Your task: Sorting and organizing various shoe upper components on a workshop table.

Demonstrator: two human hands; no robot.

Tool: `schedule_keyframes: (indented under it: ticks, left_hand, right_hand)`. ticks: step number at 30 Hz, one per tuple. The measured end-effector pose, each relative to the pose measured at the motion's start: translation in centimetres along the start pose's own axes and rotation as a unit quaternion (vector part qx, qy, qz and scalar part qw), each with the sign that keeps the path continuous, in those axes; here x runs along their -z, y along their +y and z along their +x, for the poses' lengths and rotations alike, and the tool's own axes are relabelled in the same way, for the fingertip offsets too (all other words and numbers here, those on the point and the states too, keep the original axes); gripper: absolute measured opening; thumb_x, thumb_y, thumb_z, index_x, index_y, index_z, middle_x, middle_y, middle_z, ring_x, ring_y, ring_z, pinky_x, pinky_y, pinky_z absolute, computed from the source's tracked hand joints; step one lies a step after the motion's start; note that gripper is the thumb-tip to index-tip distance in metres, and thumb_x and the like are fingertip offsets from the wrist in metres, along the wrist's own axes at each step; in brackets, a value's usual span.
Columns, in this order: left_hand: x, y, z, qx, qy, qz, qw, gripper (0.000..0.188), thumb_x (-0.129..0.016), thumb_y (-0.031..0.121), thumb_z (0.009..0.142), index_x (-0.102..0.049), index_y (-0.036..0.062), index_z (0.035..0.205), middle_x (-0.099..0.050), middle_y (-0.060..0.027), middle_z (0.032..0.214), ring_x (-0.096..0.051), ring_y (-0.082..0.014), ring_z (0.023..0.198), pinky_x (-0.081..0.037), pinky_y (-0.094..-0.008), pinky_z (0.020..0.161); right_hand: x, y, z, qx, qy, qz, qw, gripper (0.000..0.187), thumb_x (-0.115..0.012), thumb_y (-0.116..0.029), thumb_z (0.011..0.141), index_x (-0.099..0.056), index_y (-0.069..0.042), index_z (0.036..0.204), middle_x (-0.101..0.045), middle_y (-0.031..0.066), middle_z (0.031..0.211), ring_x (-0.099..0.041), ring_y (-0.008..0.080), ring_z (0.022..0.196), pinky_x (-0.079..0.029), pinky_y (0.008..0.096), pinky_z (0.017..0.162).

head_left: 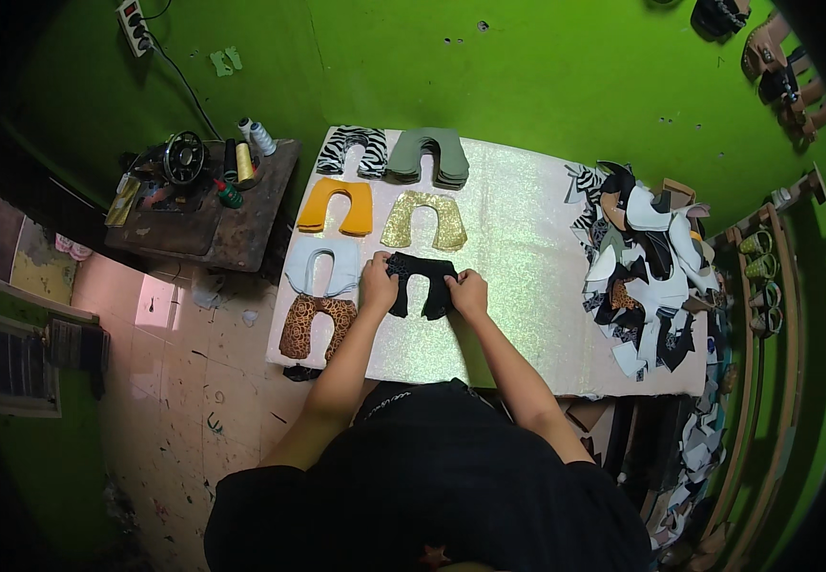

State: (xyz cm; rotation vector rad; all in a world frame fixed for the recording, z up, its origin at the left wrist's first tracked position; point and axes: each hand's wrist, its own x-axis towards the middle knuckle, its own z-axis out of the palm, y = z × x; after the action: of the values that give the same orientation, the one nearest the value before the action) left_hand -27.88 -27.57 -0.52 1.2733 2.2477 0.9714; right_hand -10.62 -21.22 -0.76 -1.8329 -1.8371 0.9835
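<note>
Black U-shaped shoe-upper pieces lie in front of me on the table, their legs pointing towards me. My left hand is closed on their left edge, and my right hand pinches the right edge. Just beyond sits a gold glittery stack of the same shape. To the left are a white stack and a leopard-print stack, close to my left forearm. Farther back lie an orange stack, a zebra-print stack and a grey-green stack.
A shimmery cloth-covered table bears a heap of scraps on its right. At left stands a sewing machine on a wooden table, with thread spools. A wooden rack with sandals lines the right wall.
</note>
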Motion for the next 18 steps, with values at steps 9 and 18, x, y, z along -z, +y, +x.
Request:
schedule_keyframes:
  ticks: [9, 18]
  left_hand:
    - [0.2, -1.0, -0.3, -0.010, 0.006, -0.004, 1.000, 0.029, -0.063, 0.005, 0.071, -0.056, 0.0088, 0.099, -0.051, -0.0137, 0.098, -0.051, -0.0284, 0.094, -0.042, -0.0376, 0.081]
    - [0.0, 2.5, -4.1, -0.205, -0.082, 0.214, 0.951, 0.050, -0.056, 0.020, 0.079, -0.041, 0.0145, 0.127, -0.024, -0.0092, 0.140, -0.020, -0.0298, 0.129, -0.019, -0.0519, 0.101]
  right_hand:
    - [-0.3, 0.0, -0.1, -0.016, 0.021, 0.037, 0.999, 0.031, -0.068, -0.027, 0.072, -0.056, -0.001, 0.083, -0.060, 0.0168, 0.078, -0.059, 0.0296, 0.071, -0.047, 0.0364, 0.067]
    - [-0.1, 0.2, -3.5, 0.298, 0.031, -0.067, 0.952, 0.064, -0.059, -0.032, 0.076, -0.034, 0.000, 0.126, -0.032, 0.0204, 0.131, -0.029, 0.0380, 0.122, -0.026, 0.0475, 0.098]
